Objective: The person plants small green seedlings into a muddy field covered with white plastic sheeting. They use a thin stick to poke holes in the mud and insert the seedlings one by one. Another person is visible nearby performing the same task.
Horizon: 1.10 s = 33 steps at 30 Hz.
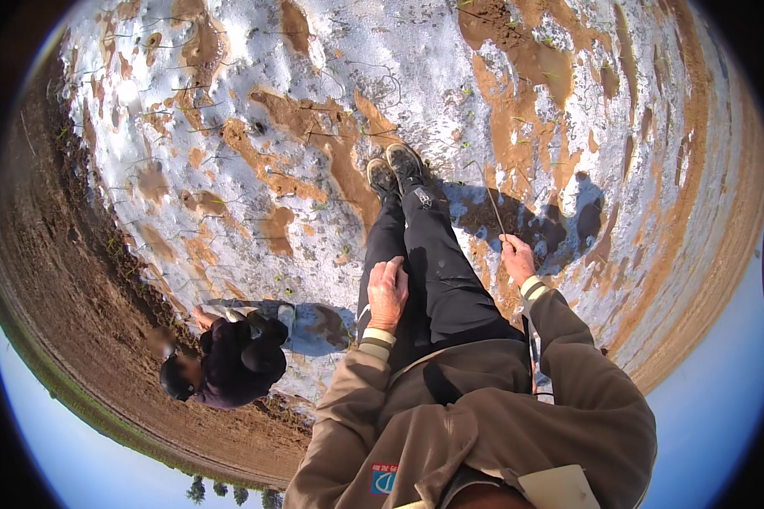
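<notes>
My right hand point(517, 257) grips a thin metal rod with a hooked tip point(491, 198). The rod slants up and left, over film and shaded soil. My left hand point(387, 294) lies against the left leg of my black trousers point(382, 245), fingers curled; what its palm side touches is hidden. Below my shoes point(402, 167) spreads a pale plastic mulch film point(331, 38), wrinkled and partly covered by patches of wet brown soil point(340, 159). Small green shoots point(466, 145) stand up through the film in places.
To the left, another person point(242, 356) in dark clothes bends low, one hand close to the film. Bare tilled soil point(57, 267) borders the film on that side. A muddy puddle point(551, 70) lies ahead to the right. Trees point(219, 488) stand far off.
</notes>
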Motion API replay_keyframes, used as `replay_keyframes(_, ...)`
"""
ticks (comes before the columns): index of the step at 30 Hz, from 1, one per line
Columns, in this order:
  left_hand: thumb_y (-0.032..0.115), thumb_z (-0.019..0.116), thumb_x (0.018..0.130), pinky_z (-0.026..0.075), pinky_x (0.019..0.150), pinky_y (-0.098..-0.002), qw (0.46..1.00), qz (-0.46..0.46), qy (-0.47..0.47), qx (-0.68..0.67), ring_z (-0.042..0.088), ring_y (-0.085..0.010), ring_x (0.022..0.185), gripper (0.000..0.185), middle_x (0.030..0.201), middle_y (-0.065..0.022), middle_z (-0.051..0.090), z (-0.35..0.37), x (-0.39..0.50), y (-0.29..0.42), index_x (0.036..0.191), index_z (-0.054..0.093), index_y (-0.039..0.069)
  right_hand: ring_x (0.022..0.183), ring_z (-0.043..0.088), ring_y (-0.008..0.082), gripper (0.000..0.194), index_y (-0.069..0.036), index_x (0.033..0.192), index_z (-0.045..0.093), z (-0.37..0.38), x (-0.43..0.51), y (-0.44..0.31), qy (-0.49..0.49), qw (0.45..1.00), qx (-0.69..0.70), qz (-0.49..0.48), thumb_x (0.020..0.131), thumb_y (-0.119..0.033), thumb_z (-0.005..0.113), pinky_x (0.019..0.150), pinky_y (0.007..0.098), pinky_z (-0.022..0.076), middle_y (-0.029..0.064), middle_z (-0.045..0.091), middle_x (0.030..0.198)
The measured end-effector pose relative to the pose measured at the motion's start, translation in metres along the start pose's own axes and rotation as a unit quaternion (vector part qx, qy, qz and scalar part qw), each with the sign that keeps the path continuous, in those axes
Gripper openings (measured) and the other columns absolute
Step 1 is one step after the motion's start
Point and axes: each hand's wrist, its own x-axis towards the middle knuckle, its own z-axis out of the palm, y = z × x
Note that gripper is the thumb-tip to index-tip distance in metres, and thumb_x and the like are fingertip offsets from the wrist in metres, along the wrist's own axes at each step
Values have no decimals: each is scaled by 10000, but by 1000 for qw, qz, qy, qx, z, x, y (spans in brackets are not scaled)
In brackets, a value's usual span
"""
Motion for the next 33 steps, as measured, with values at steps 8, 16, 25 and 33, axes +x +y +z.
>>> replay_keyframes(8, -20, 694, 844, 454, 978, -472, 996, 74, 31, -29, 570, -360, 1094, 503, 1152, -175, 581, 79, 53, -1, 1332, 583, 20, 704, 642, 210, 282, 13, 1209, 696, 85, 128, -22, -1, 999, 33, 17, 1019, -138, 551, 687, 345, 521, 131, 692, 821)
replay_keyframes(16, -5, 717, 817, 460, 1014, -490, 997, 48, -10, -63, 575, -388, 1133, 489, 1181, -202, 590, 142, 63, -2, 1294, 609, -20, 1027, 668, 472, 338, 17, 1269, 664, 161, 235, -23, 71, 991, -85, -77, 1013, -162, 533, 872, 508, 543, 304, 700, 1069)
replay_keyframes(25, -5, 714, 811, 476, 992, -479, 998, 24, -10, -60, 594, -365, 1119, 457, 1150, -177, 607, 143, 64, -9, 1262, 637, -6, 1054, 666, 471, 344, 44, 1270, 656, 194, 262, -6, 75, 991, -77, -80, 1006, -132, 525, 908, 498, 543, 311, 695, 1102)
replay_keyframes(33, -12, 712, 806, 476, 989, -479, 997, 26, -12, -65, 596, -367, 1108, 464, 1148, -179, 607, 142, 63, -12, 1264, 637, -3, 1070, 662, 467, 345, 32, 1280, 655, 196, 240, 1, 30, 994, -90, -47, 1000, -116, 520, 924, 503, 536, 292, 694, 1140)
